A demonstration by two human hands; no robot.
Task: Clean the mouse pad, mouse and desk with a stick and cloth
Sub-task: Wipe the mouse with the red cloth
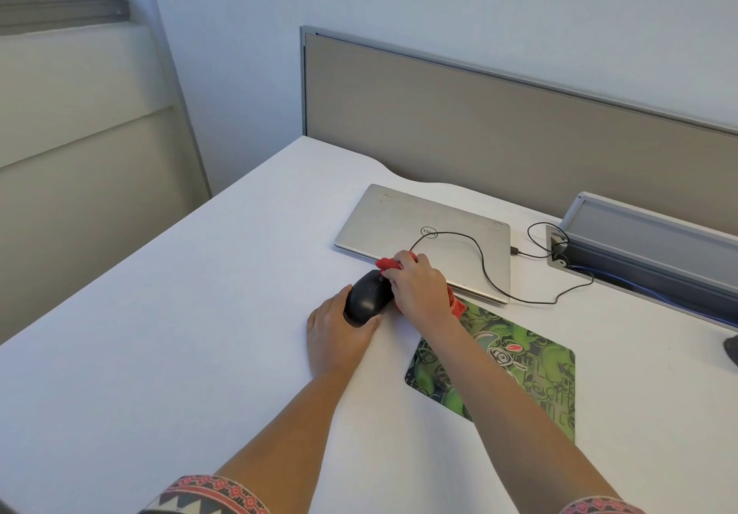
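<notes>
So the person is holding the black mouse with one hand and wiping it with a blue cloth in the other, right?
Not quite. The cloth is red, not blue, as the head view shows. The rest holds: the left hand holds the black mouse while the right hand wipes it with the cloth.

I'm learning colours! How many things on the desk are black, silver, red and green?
Black: 2, the mouse and its cable
Silver: 1, the laptop
Red: 1, the cloth
Green: 1, the mouse pad
Total: 5
</notes>
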